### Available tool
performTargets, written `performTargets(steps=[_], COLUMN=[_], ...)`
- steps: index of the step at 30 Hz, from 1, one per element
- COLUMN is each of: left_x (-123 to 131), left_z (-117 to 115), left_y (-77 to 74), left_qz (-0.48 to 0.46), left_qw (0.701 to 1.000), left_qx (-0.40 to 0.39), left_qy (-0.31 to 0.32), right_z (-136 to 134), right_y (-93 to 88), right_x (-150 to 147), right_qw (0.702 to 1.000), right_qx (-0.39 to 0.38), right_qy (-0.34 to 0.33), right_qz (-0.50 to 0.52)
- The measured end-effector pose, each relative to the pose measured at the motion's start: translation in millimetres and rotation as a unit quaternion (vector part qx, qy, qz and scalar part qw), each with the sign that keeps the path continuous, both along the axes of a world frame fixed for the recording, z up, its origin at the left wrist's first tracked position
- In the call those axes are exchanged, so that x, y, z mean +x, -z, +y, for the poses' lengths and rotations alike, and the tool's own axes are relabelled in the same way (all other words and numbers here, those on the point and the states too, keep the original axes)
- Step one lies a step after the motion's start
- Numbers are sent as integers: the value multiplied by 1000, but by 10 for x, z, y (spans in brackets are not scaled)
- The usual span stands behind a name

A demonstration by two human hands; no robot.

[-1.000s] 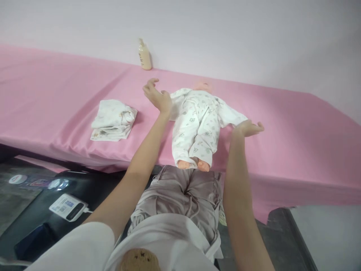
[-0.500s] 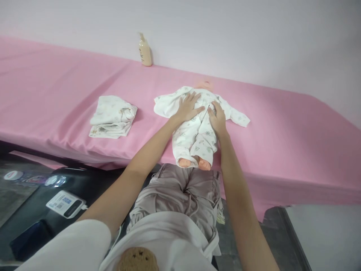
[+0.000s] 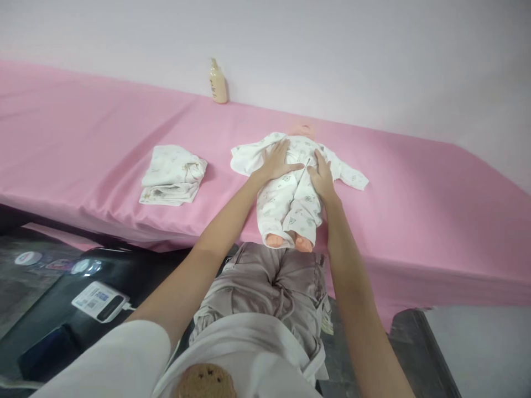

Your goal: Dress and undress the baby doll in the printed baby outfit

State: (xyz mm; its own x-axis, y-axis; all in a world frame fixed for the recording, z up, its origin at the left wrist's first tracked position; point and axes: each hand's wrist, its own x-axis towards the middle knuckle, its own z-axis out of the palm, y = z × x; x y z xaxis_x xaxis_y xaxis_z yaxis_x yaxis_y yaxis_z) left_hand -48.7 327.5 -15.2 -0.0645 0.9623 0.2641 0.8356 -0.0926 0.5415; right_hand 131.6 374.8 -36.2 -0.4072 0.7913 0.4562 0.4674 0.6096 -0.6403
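Note:
A baby doll (image 3: pixel 306 130) lies on its back on the pink cloth, its feet at the near edge of the table. It wears a white printed outfit (image 3: pixel 290 202) with long sleeves spread to both sides. My left hand (image 3: pixel 277 161) rests flat with fingers spread on the left side of the outfit's chest. On the other side, my right hand (image 3: pixel 323 176) lies along the doll's flank, fingers apart and touching the fabric near the middle opening. To the left sits a folded stack of white printed cloth (image 3: pixel 173 174).
A pump bottle (image 3: pixel 218 83) stands at the back against the wall. The pink cloth (image 3: pixel 415 210) covers the long table. Low on the left, a black seat (image 3: pixel 136 276) carries a white device with a cable (image 3: pixel 100 301) and a dark flat object (image 3: pixel 50 352). Clear bottles (image 3: pixel 58 264) lie beyond.
The whole view has shifted slightly. My left hand's fingers have spread a little on the outfit, the thumb pointing toward the middle; the doll and the folded cloth stay in place.

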Motion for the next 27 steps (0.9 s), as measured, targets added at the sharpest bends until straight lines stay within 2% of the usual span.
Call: performTargets(steps=[3, 5, 9, 13, 17, 20, 24, 27], left_x=[-20, -15, 77, 252, 359, 371, 367, 353], left_z=[-8, -29, -111, -283, -613, -980, -1433, -1554], left_y=[5, -6, -51, -82, -104, -133, -103, -28], left_qz=[2, 15, 68, 165, 224, 183, 96, 54], left_qw=[1000, 998, 990, 981, 972, 982, 985, 984], left_qx=[21, 55, 123, 101, 76, 34, -53, -83], left_qy=[5, -7, -9, 3, 8, 39, 136, 145], right_z=[28, 43, 40, -11, -104, -214, -453, -714], right_y=[19, 44, 54, -4, -53, -67, -67, -41], right_x=[-5, -6, 0, -11, -31, 15, 215, 402], right_qw=[998, 999, 999, 993, 975, 964, 959, 968], right_qx=[-51, -41, 3, 120, 207, 217, 192, 154], right_qy=[-22, -26, -35, -8, 58, 76, 44, 15], right_qz=[-1, 7, 5, -3, -58, -136, -202, -198])
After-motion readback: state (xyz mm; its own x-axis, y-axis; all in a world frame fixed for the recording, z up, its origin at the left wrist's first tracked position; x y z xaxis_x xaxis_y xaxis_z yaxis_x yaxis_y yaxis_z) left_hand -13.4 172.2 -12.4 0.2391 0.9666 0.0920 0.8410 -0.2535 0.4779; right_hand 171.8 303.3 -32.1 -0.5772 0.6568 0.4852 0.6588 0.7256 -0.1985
